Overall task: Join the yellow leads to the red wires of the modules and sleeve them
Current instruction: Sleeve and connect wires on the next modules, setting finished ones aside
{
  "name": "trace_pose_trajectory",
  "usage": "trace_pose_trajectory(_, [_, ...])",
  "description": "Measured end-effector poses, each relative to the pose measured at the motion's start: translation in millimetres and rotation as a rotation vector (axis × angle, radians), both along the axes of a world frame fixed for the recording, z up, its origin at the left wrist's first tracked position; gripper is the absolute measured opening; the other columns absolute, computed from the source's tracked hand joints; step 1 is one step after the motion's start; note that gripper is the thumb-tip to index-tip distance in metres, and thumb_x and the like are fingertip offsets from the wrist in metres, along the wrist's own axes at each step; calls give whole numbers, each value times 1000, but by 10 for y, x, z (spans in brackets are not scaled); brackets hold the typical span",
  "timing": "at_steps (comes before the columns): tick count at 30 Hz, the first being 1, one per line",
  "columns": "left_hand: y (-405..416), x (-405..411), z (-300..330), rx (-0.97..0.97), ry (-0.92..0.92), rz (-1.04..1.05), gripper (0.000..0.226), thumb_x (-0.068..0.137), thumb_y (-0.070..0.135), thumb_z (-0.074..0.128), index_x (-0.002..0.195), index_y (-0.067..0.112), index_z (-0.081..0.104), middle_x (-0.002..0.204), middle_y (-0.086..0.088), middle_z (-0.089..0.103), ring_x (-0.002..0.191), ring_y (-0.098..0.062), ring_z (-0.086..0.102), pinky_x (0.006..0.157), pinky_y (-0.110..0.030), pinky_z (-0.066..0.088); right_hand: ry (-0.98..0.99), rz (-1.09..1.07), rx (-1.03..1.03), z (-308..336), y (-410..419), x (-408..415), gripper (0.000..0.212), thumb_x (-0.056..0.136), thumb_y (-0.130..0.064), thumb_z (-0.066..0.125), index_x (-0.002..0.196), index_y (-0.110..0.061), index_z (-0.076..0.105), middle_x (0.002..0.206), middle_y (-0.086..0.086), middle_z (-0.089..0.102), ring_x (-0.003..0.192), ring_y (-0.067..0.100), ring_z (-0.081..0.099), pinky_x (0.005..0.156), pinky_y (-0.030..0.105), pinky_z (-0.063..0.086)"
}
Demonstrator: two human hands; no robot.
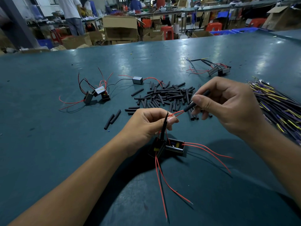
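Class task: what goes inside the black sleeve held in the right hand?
Red wire enters the black sleeve at its lower end, gripped by the right hand. How far it reaches inside is hidden.

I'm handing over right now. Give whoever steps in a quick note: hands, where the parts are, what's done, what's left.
Left hand pinches a red wire of the two black modules under it.
Right hand holds a black sleeve; that red wire enters its lower end.
Loose sleeves are piled mid-table, yellow leads heaped far right.
Done: one sleeve going onto one red wire; some modules lie far right, sleeves on their wires.
Left: whether the joint is made, I cannot tell; other modules at left await work.
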State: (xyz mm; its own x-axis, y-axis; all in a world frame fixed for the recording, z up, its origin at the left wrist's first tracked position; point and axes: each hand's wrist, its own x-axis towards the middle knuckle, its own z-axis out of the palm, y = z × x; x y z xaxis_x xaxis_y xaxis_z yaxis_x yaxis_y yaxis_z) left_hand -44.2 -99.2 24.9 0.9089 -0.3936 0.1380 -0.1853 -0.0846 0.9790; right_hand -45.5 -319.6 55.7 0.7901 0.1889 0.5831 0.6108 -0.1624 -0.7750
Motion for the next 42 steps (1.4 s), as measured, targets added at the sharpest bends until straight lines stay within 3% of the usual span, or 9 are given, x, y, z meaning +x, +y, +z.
trace_pose_trajectory(9, [-2,-4,-22,-23,0,12,24,81,31,69,92,10,75,68,5,66,60,-1,52,57,-10,39,227,127,114,-41,32,44,13,84,-11,66,94,-1,64,71,10,70,63,24,72,54,26,57])
trace_pose_trajectory(13, [-6,-8,-32,-22,-4,10,23,82,30,69,93,11,76,68,5,66,62,0,54,58,-11,40,216,153,139,-62,109,9,20,83,-11,68,102,-5,63,86,16,73,71,25,74,60,26,58])
trace_pose_trajectory(20, [42,14,-59,-113,43,-59,16,82,18,72,96,11,74,82,2,74,73,-5,66,70,-17,51,215,130,177,-196,278,-39,26,80,-18,74,100,-9,60,85,14,74,67,19,71,60,24,55])
trace_pose_trajectory(25, [164,78,-24,-129,76,-120,26,86,-4,66,102,14,77,96,-6,75,84,-13,68,78,-22,54,136,68,-106,-263,284,-47,16,86,-20,77,95,-16,65,82,2,75,74,17,71,67,30,55])
trace_pose_trajectory(29, [295,170,6,-176,77,-4,32,86,-5,54,98,13,77,94,-14,71,82,-21,62,71,-25,53,111,49,-286,-290,305,-74,16,84,-23,79,95,-21,67,84,-10,74,80,8,72,77,39,58])
trace_pose_trajectory(32, [312,167,21,-121,45,0,33,82,-1,51,92,16,78,88,-11,70,78,-19,59,66,-23,49,112,63,-359,-305,321,-87,18,84,-29,78,98,-26,67,83,-15,73,75,10,71,73,39,56])
trace_pose_trajectory(34, [362,146,61,-65,38,-61,31,79,-1,52,89,17,76,83,-7,67,74,-18,55,65,-24,46,99,62,-413,-298,316,-92,20,84,-35,77,100,-30,64,82,-20,72,66,22,68,66,38,53])
trace_pose_trajectory(38, [472,48,193,156,49,-291,18,84,7,71,100,14,69,87,0,65,80,-11,58,71,-19,47,85,43,-458,-299,308,-103,24,84,-36,77,102,-30,62,83,-26,71,63,26,67,64,33,51])
trace_pose_trajectory(42, [389,-55,212,585,-8,-286,42,74,38,88,103,22,62,86,12,65,78,-4,58,70,-22,48,178,82,-495,-288,261,-76,36,81,-45,77,111,-35,57,91,-22,72,74,24,69,71,34,51])
